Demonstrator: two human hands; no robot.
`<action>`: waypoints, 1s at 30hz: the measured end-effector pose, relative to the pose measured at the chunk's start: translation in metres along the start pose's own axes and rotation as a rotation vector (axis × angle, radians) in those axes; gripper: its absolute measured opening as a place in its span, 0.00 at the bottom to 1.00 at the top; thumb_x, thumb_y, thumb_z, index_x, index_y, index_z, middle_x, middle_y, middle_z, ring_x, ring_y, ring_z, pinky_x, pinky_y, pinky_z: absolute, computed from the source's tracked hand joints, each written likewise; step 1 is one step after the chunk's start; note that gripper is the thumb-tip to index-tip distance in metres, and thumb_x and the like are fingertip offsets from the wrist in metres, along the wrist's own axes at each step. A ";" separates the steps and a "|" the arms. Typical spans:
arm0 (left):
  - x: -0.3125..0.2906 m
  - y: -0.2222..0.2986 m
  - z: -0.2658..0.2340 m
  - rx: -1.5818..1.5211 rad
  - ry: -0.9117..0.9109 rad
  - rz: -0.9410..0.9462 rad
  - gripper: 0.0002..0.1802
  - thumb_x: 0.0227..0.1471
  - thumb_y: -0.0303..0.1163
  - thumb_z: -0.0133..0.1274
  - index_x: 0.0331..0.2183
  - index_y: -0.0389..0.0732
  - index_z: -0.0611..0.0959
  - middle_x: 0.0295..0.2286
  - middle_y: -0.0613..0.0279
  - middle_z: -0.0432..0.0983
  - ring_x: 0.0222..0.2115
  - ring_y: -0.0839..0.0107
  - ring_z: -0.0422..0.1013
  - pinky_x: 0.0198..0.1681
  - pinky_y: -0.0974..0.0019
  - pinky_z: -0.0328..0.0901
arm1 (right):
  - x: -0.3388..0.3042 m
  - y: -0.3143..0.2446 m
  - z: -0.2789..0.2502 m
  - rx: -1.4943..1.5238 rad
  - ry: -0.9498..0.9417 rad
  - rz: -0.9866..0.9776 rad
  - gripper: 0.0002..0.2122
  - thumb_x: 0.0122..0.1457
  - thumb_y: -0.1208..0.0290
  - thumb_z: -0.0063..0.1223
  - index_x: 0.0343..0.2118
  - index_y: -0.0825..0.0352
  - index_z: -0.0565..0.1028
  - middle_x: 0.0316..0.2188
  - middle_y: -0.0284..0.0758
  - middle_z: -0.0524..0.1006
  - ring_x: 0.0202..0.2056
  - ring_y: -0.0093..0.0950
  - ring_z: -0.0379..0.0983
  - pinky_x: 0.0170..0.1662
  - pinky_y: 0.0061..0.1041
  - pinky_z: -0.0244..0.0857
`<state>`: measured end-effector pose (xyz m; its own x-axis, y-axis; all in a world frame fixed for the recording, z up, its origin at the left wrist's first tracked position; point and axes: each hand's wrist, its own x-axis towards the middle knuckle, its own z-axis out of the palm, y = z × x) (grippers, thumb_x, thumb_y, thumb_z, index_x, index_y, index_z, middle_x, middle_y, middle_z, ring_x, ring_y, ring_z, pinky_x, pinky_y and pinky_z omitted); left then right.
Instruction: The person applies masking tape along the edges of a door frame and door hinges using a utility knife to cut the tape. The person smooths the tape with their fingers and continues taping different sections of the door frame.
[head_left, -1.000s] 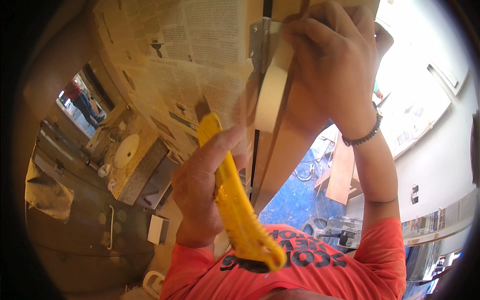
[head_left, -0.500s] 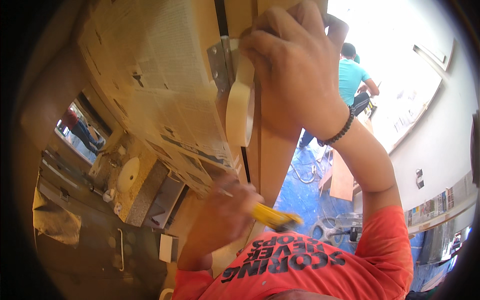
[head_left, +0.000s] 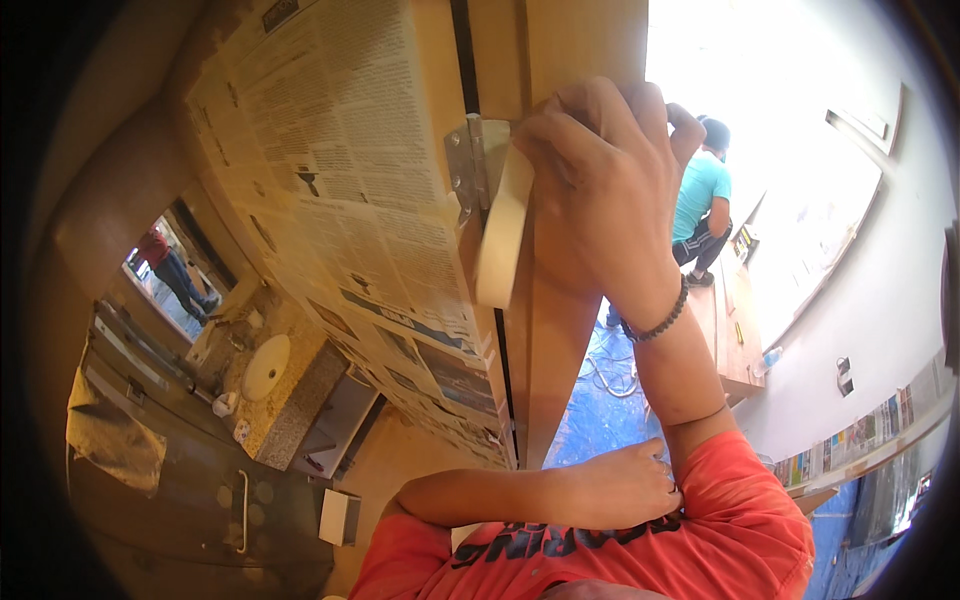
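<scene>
My right hand (head_left: 615, 180) is raised against the wooden door frame (head_left: 572, 380), its fingers bent over a cream roll of masking tape (head_left: 506, 245). The tape sits edge-on beside a metal hinge (head_left: 462, 165), and a short piece covers part of the hinge's frame side. My fingers hide the roll's upper end. My left hand (head_left: 632, 485) lies across my chest, close to my right upper arm, with its fingers curled. Whatever it holds, if anything, is hidden. Left of the hinge, the door (head_left: 428, 60) is covered with newspaper sheets (head_left: 340, 190).
At left stand a stone counter with an oval basin (head_left: 266, 366), a mirror (head_left: 170, 270) and a dark panel with a handle (head_left: 242, 510). A person in a turquoise shirt (head_left: 704, 190) crouches beyond the frame, near boards (head_left: 735, 340). Blue sheeting (head_left: 590, 420) covers the floor there.
My left hand has swung from the door edge to my right side; the yellow utility knife it held is out of sight. My right hand, hinge and tape appear lower in view.
</scene>
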<state>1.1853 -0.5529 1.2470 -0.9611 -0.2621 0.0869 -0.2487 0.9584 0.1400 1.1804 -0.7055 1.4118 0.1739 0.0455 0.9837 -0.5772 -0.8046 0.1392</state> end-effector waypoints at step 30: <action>-0.316 -0.134 -0.492 0.567 0.677 -0.942 0.25 0.69 0.42 0.56 0.59 0.37 0.80 0.48 0.56 0.80 0.46 0.64 0.75 0.51 0.59 0.70 | 0.016 0.004 0.001 -0.074 -0.164 -0.128 0.03 0.49 0.66 0.63 0.25 0.58 0.84 0.38 0.33 0.77 0.52 0.36 0.68 0.62 0.43 0.57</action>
<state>1.5814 -0.6542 1.6858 -0.1778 -0.7047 0.6869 -0.9698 0.2440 -0.0008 1.1817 -0.7083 1.4275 0.3733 0.0426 0.9267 -0.5981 -0.7526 0.2755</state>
